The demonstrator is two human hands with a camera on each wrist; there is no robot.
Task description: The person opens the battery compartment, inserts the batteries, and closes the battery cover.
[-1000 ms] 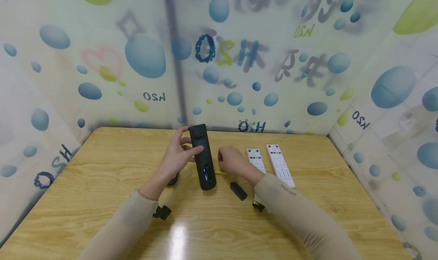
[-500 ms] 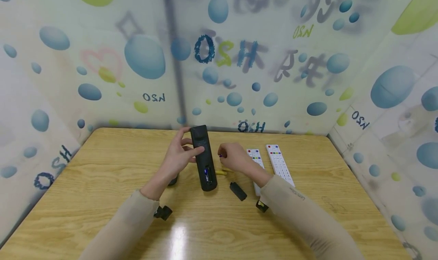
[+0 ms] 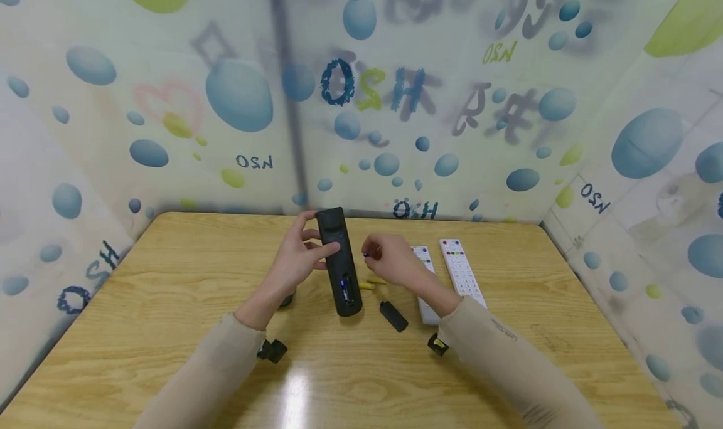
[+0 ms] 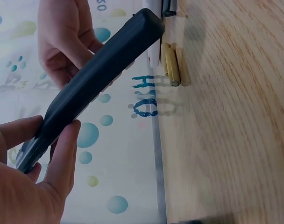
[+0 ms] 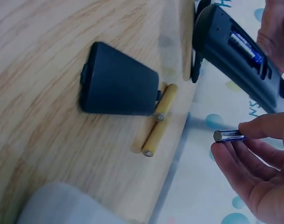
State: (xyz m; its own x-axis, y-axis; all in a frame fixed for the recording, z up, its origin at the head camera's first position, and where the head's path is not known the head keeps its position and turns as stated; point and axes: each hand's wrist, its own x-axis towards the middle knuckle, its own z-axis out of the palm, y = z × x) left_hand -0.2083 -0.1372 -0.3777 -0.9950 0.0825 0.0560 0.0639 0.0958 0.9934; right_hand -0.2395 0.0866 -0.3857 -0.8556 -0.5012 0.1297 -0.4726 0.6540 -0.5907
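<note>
My left hand (image 3: 296, 253) grips a black remote control (image 3: 337, 259) by its upper part, its back turned toward me above the table. One blue battery (image 5: 247, 48) lies in the uncovered battery compartment, beside a bare slot. Between thumb and fingertips my right hand (image 3: 390, 256) pinches a second blue-and-silver battery (image 5: 229, 135), held apart from the remote on its right. Below the hands, the black battery cover (image 3: 393, 316) rests on the wooden table, close to two yellow batteries (image 5: 156, 135) lying side by side.
Two white remotes lie to the right, the nearer one (image 3: 428, 314) partly behind my right forearm and the farther one (image 3: 464, 273) beyond it. A black object (image 3: 287, 300) sits on the table, mostly hidden by my left hand. A patterned wall (image 3: 361, 159) closes off the back.
My right hand has shifted slightly to the right with the battery, away from the remote. The black remote has drifted a little to the right in the left hand.
</note>
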